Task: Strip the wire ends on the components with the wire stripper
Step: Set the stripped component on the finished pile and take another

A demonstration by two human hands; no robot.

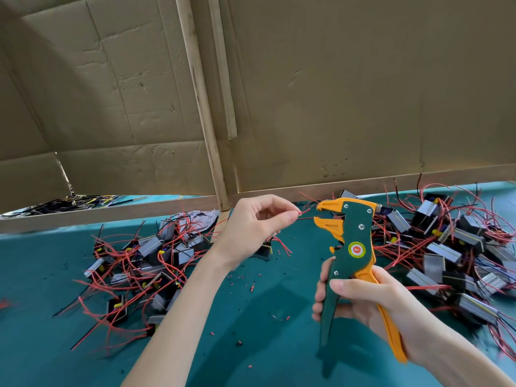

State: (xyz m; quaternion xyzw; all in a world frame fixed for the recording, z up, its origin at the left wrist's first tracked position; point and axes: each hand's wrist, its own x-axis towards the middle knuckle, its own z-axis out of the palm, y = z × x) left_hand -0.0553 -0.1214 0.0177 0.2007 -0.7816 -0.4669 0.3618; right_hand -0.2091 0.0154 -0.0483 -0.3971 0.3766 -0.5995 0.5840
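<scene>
Two loose piles of small black-and-grey block components with thin red leads lie on the teal-covered bench (pixel 265 317). The left pile (pixel 145 263) sits towards the far left edge and the right pile (pixel 452 247) spreads along the right edge.

The left hand (pixel 257 227) is raised over the middle of the bench. Its fingers (pixel 290 217) are narrowed to a pinch on the end of a thin red wire (pixel 304 210). A black component (pixel 264 251) shows below that hand, partly hidden by it.

The wire's tip lies just beside the open orange jaws of a green-and-orange wire stripper (pixel 354 236). Whether it touches them cannot be told. The right hand (pixel 371 300) holds the stripper upright, fingers curled round both handles, near the front right of the bench.

Short red insulation scraps (pixel 251 286) dot the cloth between the forearms. A wooden rail (pixel 111 213) runs along the far edge, with creased brown cardboard walls (pixel 349 93) rising behind it. A tangle of black and yellow wires (pixel 69 203) lies beyond the rail at far left.
</scene>
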